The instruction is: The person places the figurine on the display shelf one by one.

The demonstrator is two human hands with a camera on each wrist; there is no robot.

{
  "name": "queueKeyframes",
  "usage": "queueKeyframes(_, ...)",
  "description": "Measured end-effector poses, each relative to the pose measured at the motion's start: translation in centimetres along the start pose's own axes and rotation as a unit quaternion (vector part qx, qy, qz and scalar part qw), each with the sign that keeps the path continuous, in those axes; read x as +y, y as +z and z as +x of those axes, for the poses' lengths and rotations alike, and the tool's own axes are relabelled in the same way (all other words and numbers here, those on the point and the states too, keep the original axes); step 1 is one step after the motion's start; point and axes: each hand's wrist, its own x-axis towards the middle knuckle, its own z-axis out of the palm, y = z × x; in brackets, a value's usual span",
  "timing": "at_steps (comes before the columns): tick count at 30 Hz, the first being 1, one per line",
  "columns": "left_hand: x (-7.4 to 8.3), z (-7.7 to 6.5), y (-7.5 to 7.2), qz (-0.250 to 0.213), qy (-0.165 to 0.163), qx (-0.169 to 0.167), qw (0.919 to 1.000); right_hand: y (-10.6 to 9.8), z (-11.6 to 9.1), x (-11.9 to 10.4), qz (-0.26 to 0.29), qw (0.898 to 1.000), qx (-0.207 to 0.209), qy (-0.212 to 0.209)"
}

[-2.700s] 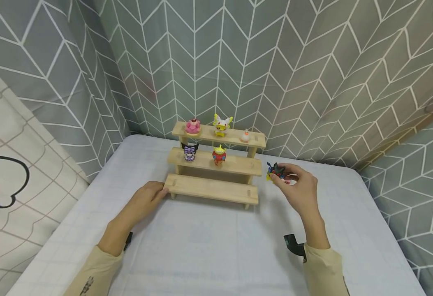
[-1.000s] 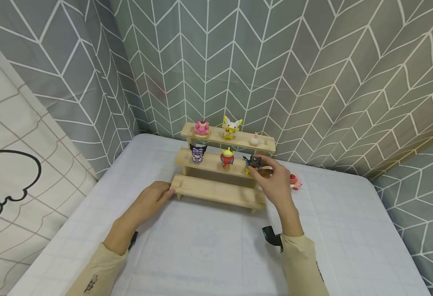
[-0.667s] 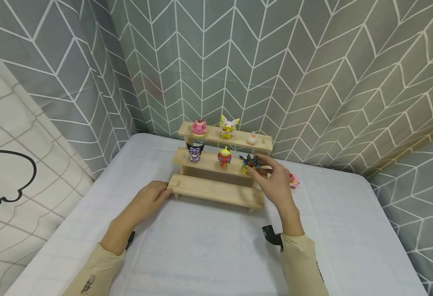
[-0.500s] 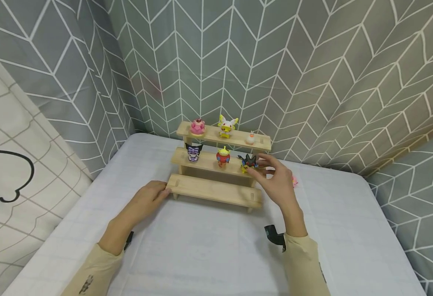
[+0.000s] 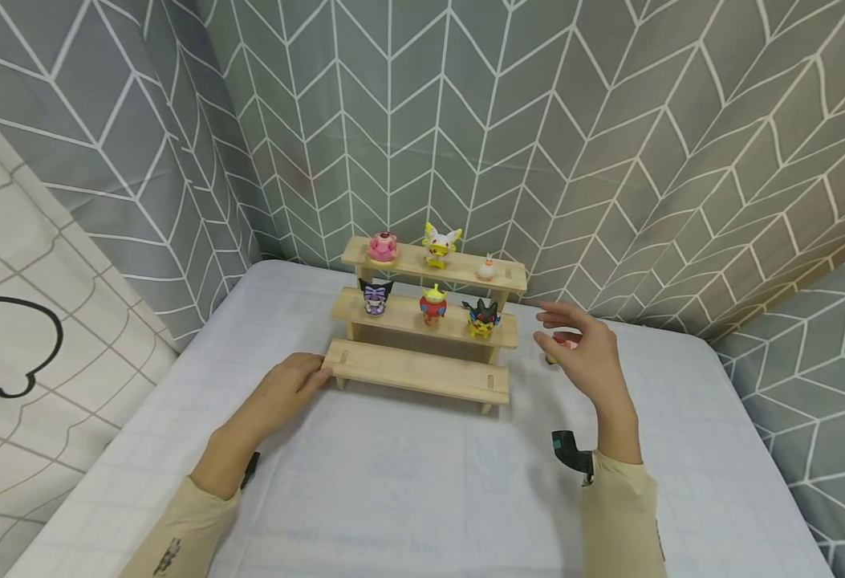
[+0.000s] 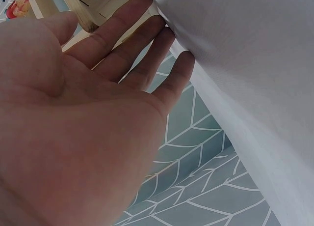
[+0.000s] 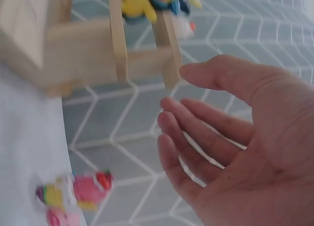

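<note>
A three-tier wooden display stand stands on the table. My left hand touches the left end of its lowest tier; in the left wrist view the fingers are nearly straight. To the right of the stand hovers my right hand, with nothing between its parted fingers and thumb. Behind it, partly hidden, is a pink-and-yellow figurine; a pink one lies beside that. On the middle tier's right end sits a yellow figurine with a black eared hood, next to a red-suited figurine with a yellow-green head.
A purple-and-black figurine is at the middle tier's left. Along the top tier are a pink figurine, a white-and-yellow eared one and a small white one. A patterned curtain hangs behind the white-covered table.
My right hand has brought the black-hooded figurine from the right onto the middle tier, let go of it and moved back right. My left hand has stayed at the stand's left end.
</note>
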Motion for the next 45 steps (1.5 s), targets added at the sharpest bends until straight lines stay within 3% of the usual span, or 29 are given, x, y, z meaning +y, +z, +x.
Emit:
queueKeyframes(5, -0.1, 0.0, -0.1, 0.000, -0.004, -0.002, 1.0000, -1.5, -0.2, 1.0, -0.012, 0.999, 0.037, 0.020)
queueKeyframes(11, -0.2, -0.1, -0.2, -0.001, -0.006, -0.003, 1.0000, -2.0, -0.3, 2.2, -0.010, 0.998, 0.046, 0.050)
queueKeyframes(18, -0.3, -0.1, -0.3, -0.006, -0.003, -0.002, 1.0000, -1.3, 0.0, 4.3, -0.012, 0.996, 0.054, 0.073)
queueKeyframes(26, -0.4, -0.1, -0.2, -0.005, -0.003, 0.001, 1.0000, -0.7, -0.2, 6.4, -0.053, 0.993, 0.036, 0.094)
queueKeyframes(33, -0.4, 0.1, 0.0, -0.005, 0.002, 0.000, 1.0000, -0.2, -0.6, 7.7, -0.053, 0.990, 0.007, 0.128)
queueKeyframes(45, -0.5, 0.1, 0.2, -0.002, 0.004, -0.001, 1.0000, 1.3, -0.7, 9.1, -0.087, 0.987, 0.030, 0.129)
